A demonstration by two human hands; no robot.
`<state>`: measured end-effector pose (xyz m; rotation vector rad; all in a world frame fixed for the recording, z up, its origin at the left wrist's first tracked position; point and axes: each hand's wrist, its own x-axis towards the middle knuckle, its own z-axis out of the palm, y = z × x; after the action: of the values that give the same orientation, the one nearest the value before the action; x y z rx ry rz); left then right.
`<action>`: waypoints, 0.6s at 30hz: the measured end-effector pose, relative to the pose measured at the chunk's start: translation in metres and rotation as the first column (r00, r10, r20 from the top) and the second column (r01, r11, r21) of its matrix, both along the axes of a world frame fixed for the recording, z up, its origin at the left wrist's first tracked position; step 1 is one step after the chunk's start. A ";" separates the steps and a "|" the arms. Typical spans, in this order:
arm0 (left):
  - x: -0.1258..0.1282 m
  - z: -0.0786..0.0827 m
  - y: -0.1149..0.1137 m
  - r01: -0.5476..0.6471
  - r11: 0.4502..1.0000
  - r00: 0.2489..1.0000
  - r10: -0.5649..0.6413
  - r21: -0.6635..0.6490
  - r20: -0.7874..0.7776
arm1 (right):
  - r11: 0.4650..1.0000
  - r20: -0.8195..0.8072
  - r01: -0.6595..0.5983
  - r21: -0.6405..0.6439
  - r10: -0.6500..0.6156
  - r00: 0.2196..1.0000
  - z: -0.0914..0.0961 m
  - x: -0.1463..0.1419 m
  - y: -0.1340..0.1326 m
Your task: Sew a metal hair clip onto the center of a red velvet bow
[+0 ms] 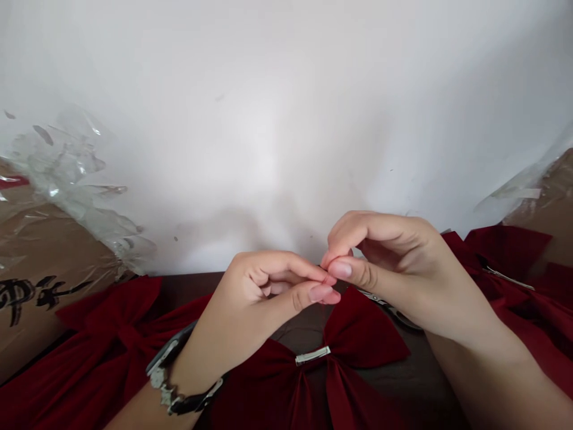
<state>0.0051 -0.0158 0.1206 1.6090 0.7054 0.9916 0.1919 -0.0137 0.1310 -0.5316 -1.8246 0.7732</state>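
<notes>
My left hand (264,304) and my right hand (398,269) meet just above the table, fingertips almost touching. Each is closed in a pinch between thumb and forefinger. Whatever lies between the fingertips is too small or hidden to make out. Below them a dark red fabric bow (364,334) lies on the dark table (179,283), its two tails hanging toward me. A silver metal hair clip (312,356) sits across the bow's middle. Behind my right hand, partly covered by it, is a pair of scissors (376,298).
More red bows lie at the left (116,328) and right, where another metal clip (510,278) shows. A cardboard box (49,251) with black writing and clear plastic wrap (85,197) stands left; another box (557,197) stands right. A white wall (268,119) rises behind the table.
</notes>
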 end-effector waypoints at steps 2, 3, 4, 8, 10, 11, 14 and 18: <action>0.002 -0.001 0.004 -0.019 1.000 0.999 0.020 0.023 -0.029 | 0.999 -0.006 0.043 0.016 -0.043 0.999 0.001 0.004 0.001; 0.003 -0.002 0.005 -0.027 0.999 0.998 0.029 0.043 -0.057 | 0.997 -0.007 0.068 0.022 -0.068 0.998 0.002 0.006 0.002; 0.003 -0.003 0.007 -0.035 0.997 0.995 0.041 0.067 -0.087 | 0.995 -0.011 0.096 0.030 -0.096 0.995 0.002 0.007 0.002; 0.004 -0.007 0.011 -0.076 0.978 0.971 0.116 0.192 -0.210 | 0.975 -0.056 0.210 0.069 -0.206 0.977 0.004 0.015 0.003; 0.003 -0.009 0.013 -0.102 0.955 0.947 0.179 0.279 -0.268 | 0.967 -0.092 0.247 0.067 -0.240 0.966 0.005 0.020 0.003; 0.003 -0.009 0.014 -0.111 0.939 0.931 0.213 0.326 -0.297 | 0.966 -0.116 0.252 0.063 -0.244 0.963 0.006 0.022 0.003; 0.001 -0.009 0.017 -0.132 0.887 0.881 0.310 0.443 -0.358 | 0.967 -0.219 0.251 0.050 -0.235 0.947 0.010 0.030 -0.001; -0.003 -0.009 0.020 -0.158 0.823 0.823 0.414 0.545 -0.388 | 0.963 -0.331 0.268 0.043 -0.239 0.913 0.018 0.041 -0.008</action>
<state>0.0017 0.0047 0.1117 2.3050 1.1502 1.0439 0.2329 -0.0218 0.1486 -0.5373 -1.4437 0.5618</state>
